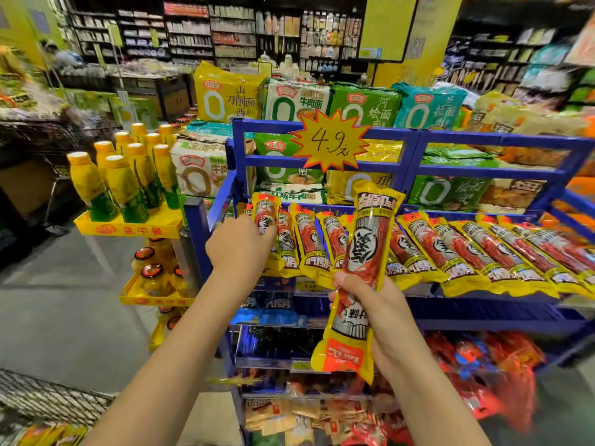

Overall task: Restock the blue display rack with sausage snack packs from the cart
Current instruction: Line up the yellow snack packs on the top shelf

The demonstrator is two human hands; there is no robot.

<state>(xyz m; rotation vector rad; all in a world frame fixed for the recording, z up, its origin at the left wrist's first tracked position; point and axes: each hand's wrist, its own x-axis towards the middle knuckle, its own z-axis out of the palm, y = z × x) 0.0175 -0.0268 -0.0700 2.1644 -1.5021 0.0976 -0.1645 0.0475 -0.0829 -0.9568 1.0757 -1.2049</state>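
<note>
The blue display rack [483, 312] stands in front of me, its upper shelf lined with a row of yellow sausage snack packs [463, 249]. My left hand [238, 244] grips the leftmost pack [264, 215] at the shelf's left end, holding it upright. My right hand [370, 297] holds another long yellow sausage pack [363, 252] upright in the air before the shelf, fingers curled round its middle. The wire cart [48, 400] shows at the bottom left corner with yellow packs inside.
A yellow stand [128, 226] of yellow-capped bottles sits left of the rack. Stacked noodle multipacks [289, 101] rise behind the rack with a 4.9 price star [330, 140]. Lower rack shelves hold red and blue snacks [483, 365]. Grey floor lies to the left.
</note>
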